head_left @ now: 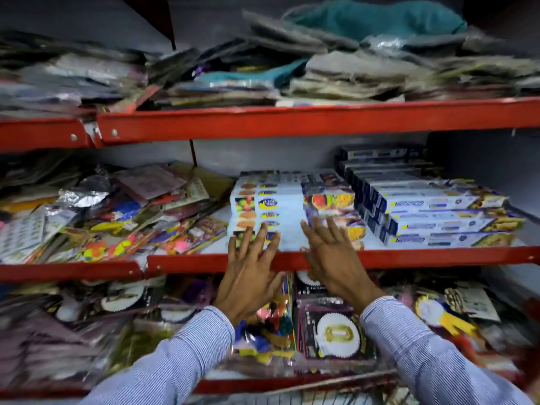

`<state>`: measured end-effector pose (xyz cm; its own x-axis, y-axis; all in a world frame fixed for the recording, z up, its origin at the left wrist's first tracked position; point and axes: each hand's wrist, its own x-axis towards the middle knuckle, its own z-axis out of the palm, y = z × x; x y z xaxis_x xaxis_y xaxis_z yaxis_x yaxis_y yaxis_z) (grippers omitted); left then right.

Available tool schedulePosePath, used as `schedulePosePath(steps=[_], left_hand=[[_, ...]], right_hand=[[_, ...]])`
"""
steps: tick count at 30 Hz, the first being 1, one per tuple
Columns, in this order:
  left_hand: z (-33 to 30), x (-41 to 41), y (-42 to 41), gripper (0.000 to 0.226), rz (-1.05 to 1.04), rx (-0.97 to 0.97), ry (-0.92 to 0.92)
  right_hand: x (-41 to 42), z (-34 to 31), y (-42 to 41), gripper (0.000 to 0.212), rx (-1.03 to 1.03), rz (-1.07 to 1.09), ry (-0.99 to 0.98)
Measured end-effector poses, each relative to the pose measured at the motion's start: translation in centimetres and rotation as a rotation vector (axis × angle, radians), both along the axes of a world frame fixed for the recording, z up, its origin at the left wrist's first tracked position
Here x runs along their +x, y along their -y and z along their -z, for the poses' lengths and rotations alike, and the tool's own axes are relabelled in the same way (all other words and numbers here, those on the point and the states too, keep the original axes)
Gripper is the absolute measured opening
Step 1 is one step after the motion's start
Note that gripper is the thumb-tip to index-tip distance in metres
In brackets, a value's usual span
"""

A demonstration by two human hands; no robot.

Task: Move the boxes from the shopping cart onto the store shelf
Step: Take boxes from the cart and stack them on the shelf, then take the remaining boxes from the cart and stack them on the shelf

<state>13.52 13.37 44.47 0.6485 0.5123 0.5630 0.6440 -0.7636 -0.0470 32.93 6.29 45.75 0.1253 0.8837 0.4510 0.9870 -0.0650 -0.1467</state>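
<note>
A stack of long white boxes with food pictures lies on the middle red shelf. My left hand and my right hand are both flat with fingers spread against the front face of the lowest boxes at the shelf lip. Neither hand grips anything. To the right sits a second stack of blue-and-white boxes, pushed further back. A sliver of the wire shopping cart shows at the bottom edge.
Loose packets of party goods fill the middle shelf's left half. The top shelf holds folded cloths in plastic. The lower shelf is packed with decoration packs.
</note>
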Motion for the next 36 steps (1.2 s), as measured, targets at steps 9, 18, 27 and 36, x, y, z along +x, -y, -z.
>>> schedulePosePath(steps=[9,18,27,36], left_hand=[[11.4,-8.6,5.8,0.061,0.041,-0.273,-0.032],[25.8,-13.7,11.1,0.030,-0.013,-0.634,-0.153],[41.9,-16.8,15.1,0.035,0.033,-0.967,-0.219],[48.3,-15.6,16.8,0.014,0.353,-0.974,-0.536]], right_hand=[[-6.0,10.3,8.8,0.065,-0.101,0.063,-0.154],[-9.3,26.3,12.9,0.045,-0.496,0.024,-0.316],[-12.9,45.1,14.9,0.054,-1.160,-0.061,-0.314],[-14.5,54.8,15.8,0.051,-1.217,-0.208,-0.147]])
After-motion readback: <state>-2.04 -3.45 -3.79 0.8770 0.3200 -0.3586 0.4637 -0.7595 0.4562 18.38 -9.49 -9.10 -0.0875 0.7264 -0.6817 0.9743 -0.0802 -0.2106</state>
